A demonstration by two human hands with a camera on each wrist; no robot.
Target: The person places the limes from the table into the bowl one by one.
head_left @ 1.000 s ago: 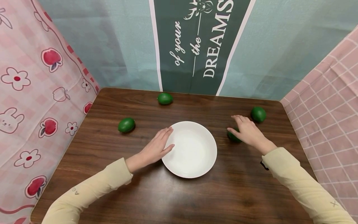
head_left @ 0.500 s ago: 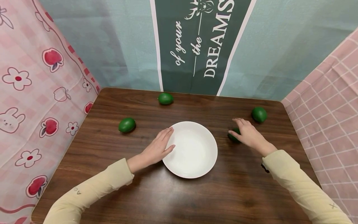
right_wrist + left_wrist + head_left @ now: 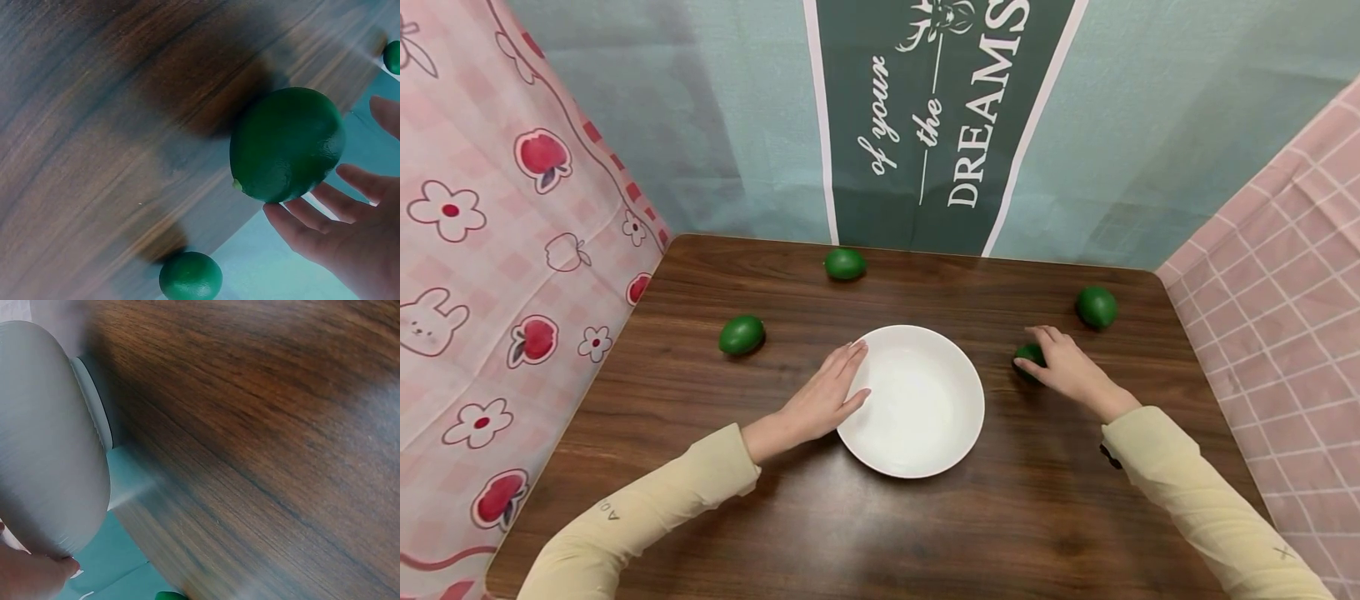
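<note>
Right hand (image 3: pixel 1067 367): fairly wide, fingers loosely curved, thumb spread away. Doesn't look like a real hold; can't tell if the fingertips are pressing or just grazing.
Near lime (image 3: pixel 287 144): sitting within the curve of those fingers, on the bowl side. Pretty smooth and round, so I'd guess it's a roller.
Roll-off: if the fingertips push before the thumb comes in opposite, I reckon the lime squirts out on the thumb side, toward the bowl.
Slip: a fingertips-only pinch on that glossy skin could let go mid-lift imo.
Left hand (image 3: pixel 812 402): laid over the near side of the bowl, fingers pretty straight, not gripping anything.
Bowl (image 3: pixel 925 400): white, under the left fingers, between the two hands. Leaning hard on that one rim could tip it or skid it along the table (image 3: pixel 895 542).
Lime past the right fingers (image 3: pixel 1097 307): near enough that a sloppy sweep outward might knock it.
Other two: one lime (image 3: pixel 845 264) beyond the left fingertips, another (image 3: pixel 742 335) off the back of the left hand. Both well apart, low risk I'd say.
</note>
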